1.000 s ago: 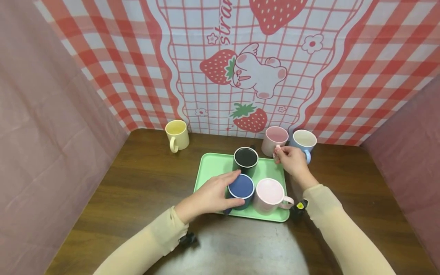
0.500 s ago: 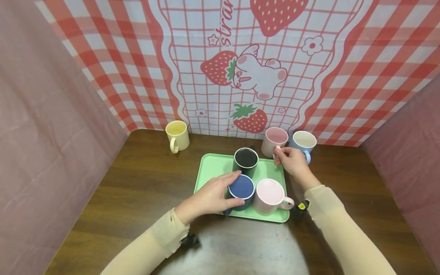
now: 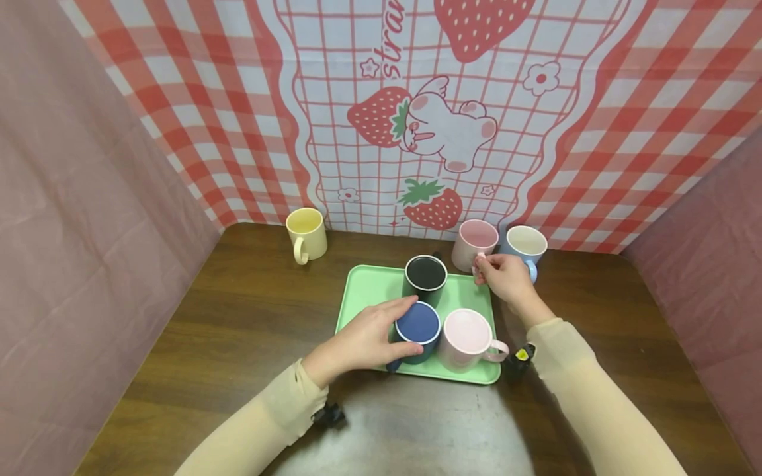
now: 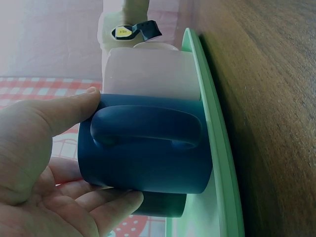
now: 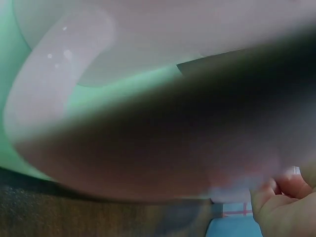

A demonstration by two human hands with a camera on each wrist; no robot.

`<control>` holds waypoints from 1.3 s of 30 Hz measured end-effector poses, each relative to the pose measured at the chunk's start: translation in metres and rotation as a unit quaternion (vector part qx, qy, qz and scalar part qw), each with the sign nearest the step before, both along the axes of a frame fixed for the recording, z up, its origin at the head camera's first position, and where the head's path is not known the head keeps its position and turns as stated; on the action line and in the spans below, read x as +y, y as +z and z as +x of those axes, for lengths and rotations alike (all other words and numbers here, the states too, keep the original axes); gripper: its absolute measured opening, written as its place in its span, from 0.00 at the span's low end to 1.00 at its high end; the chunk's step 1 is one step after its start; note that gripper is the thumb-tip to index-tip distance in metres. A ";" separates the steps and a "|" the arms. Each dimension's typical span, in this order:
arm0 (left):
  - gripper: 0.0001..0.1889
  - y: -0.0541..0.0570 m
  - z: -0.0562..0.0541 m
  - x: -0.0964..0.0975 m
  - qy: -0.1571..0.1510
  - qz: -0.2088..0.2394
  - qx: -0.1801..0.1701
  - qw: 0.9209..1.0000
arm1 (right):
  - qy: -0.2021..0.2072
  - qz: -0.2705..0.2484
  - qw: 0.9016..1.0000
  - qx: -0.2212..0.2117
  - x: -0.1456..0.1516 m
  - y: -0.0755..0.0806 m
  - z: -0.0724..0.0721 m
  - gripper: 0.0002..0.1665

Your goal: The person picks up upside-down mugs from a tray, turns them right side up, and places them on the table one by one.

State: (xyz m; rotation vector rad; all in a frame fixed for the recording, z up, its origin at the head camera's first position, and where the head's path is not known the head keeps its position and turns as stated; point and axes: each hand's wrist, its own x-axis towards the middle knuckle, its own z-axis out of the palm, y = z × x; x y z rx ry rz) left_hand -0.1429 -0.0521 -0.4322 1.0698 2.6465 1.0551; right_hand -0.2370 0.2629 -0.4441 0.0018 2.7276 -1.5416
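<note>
My left hand holds the dark blue mug around its body, thumb on the near side and fingers on the far side. That mug stands on the front of a green tray, its handle facing the left wrist camera. Behind it on the tray is a black mug, and to its right a pale pink mug with its handle turned right. Past the tray's back right corner, my right hand pinches the handle of a darker pink mug. A blurred dark shape covers much of the right wrist view.
Close by the right hand stands a light blue mug with a white inside. A yellow mug is at the back left of the wooden table. A checked strawberry cloth hangs right behind the table, with pink cloth at both sides.
</note>
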 end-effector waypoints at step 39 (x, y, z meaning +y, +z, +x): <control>0.46 -0.002 0.000 0.000 -0.007 -0.003 -0.009 1.000 | 0.113 0.168 0.965 0.166 0.005 0.058 0.090 0.16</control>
